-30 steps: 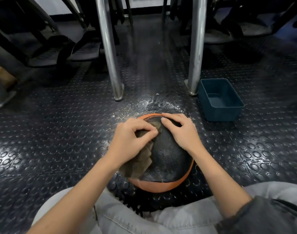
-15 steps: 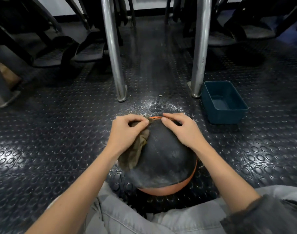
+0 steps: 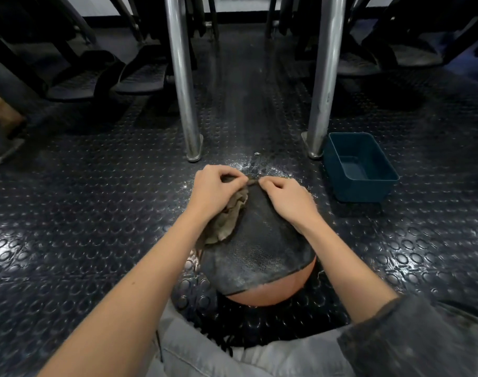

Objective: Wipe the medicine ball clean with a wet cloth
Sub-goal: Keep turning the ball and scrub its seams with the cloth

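The medicine ball (image 3: 262, 257), black with an orange panel facing me, sits on the studded floor between my knees. A crumpled brown-grey cloth (image 3: 227, 219) lies on the ball's upper left side under my left hand (image 3: 213, 190), whose curled fingers pinch it at the ball's far top. My right hand (image 3: 286, 198) rests on the ball's far right top, fingers curled and pinching at the cloth's edge or the ball's seam right beside the left fingertips; which one I cannot tell.
A teal plastic tub (image 3: 360, 170) stands on the floor to the right of the ball. Two metal legs (image 3: 184, 85) (image 3: 324, 77) rise just beyond the ball. White powder is scattered on the floor behind it. Gym machine pedals (image 3: 140, 77) sit far left.
The ball has rolled toward me: the orange panel moved from the far rim to the near side. Both hands shifted to the far top, and the cloth bunched up under the left hand.
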Demonstrator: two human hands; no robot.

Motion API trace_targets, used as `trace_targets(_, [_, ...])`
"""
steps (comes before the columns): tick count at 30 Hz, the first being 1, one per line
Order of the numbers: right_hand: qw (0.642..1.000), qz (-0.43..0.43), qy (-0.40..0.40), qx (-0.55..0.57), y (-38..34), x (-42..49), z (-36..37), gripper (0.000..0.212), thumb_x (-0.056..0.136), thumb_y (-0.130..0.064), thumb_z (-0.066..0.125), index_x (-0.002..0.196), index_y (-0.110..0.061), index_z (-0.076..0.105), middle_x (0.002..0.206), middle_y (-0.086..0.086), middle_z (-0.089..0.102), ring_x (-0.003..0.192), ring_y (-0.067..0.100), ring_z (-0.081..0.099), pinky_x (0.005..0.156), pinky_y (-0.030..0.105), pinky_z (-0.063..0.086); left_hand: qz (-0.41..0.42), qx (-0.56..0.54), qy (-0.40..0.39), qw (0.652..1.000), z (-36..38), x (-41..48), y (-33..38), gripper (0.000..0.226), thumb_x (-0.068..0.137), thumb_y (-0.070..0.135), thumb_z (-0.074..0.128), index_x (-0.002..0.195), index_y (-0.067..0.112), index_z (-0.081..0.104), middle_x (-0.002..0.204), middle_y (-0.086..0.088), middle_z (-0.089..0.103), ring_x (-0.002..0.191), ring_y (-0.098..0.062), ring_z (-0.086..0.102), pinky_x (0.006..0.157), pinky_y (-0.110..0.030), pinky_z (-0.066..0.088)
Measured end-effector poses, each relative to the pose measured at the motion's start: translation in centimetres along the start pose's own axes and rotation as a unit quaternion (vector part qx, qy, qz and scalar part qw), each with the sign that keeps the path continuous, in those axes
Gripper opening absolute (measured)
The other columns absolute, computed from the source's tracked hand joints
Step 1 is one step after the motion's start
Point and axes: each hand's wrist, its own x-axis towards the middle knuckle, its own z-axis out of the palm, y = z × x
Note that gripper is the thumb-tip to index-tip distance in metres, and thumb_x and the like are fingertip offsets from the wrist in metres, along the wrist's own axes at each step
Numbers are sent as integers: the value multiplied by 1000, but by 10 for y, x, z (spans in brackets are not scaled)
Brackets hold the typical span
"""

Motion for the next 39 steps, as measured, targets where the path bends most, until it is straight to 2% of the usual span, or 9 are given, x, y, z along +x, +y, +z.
trace_targets(3, [999, 16, 22, 28, 2, -2, 1, 31, 92, -48, 45, 115, -40, 65, 127, -8, 61, 121, 22, 50, 93, 34, 40, -10, 4, -14, 1000, -1, -5, 6, 2, 80, 20, 73, 80, 19, 75, 79, 9, 70, 72, 6, 59, 75, -4, 39])
trace_targets(9, [997, 21, 25, 70, 12, 4, -7, 27, 87, -44, 51, 105, -38, 71, 120, -8, 66, 118, 20, 54, 101, 38, 42, 137, -21, -9, 990, 1, -69, 17, 7, 75, 23, 70, 76, 17, 75, 81, 16, 68, 82, 1, 58, 82, -12, 40])
trace_targets(13, [995, 0, 22, 96, 14, -2, -6, 23, 88, -41, 53, 101, -39, 72, 117, -14, 67, 115, 13, 55, 101, 36, 43, 110, 10, 28, 993, 4, -36, 11, 9, 78, 22, 71, 80, 14, 75, 82, 2, 72, 82, -13, 60, 82, -23, 41])
trace_targets(16, [995, -24, 8, 97, 12, -7, -2, 22, 86, -42, 54, 99, -41, 72, 113, -20, 67, 114, 8, 55, 101, 36, 43, 41, 34, -8, 999, 4, -3, 0, 6, 80, 16, 73, 83, 12, 76, 81, 2, 71, 83, -14, 63, 87, -27, 44])
trace_targets(21, [996, -21, 10, 91, 8, -6, 1, 21, 82, -49, 55, 96, -44, 70, 114, -17, 66, 112, 11, 57, 98, 40, 45, 13, -15, -12, 1000, -5, -21, 3, 3, 80, 17, 74, 81, 15, 76, 82, 4, 71, 74, 7, 60, 73, -6, 41])
trace_targets(28, [997, -29, -9, 71, 4, -4, 4, 25, 84, -48, 55, 102, -41, 71, 118, -12, 66, 114, 14, 56, 98, 42, 44, 142, -26, -11, 990, -18, -77, 1, 20, 77, 35, 65, 79, 18, 76, 81, 10, 71, 81, -5, 61, 81, -20, 44])
trace_targets(31, [997, -41, -7, 68, 3, -7, 4, 24, 85, -46, 56, 103, -40, 71, 118, -11, 66, 114, 14, 56, 98, 41, 45, 102, -17, 17, 994, -12, -45, -6, 12, 77, 26, 72, 80, 16, 75, 79, 5, 70, 78, -8, 61, 80, -21, 44])
trace_targets(35, [997, -45, -5, 61, 2, -8, 7, 24, 85, -46, 56, 103, -40, 70, 118, -13, 66, 111, 13, 56, 97, 42, 45, 13, -13, -11, 1000, -9, -10, -13, 6, 80, 17, 74, 84, 13, 76, 82, 2, 71, 70, 6, 59, 75, -13, 47])
trace_targets(39, [997, -36, -2, 74, 4, -6, 6, 21, 80, -51, 58, 96, -44, 71, 114, -14, 67, 111, 13, 57, 98, 41, 45, 18, -49, -2, 999, -20, -47, -7, 9, 77, 16, 76, 76, 24, 73, 79, 10, 71, 74, 7, 60, 74, -9, 42])
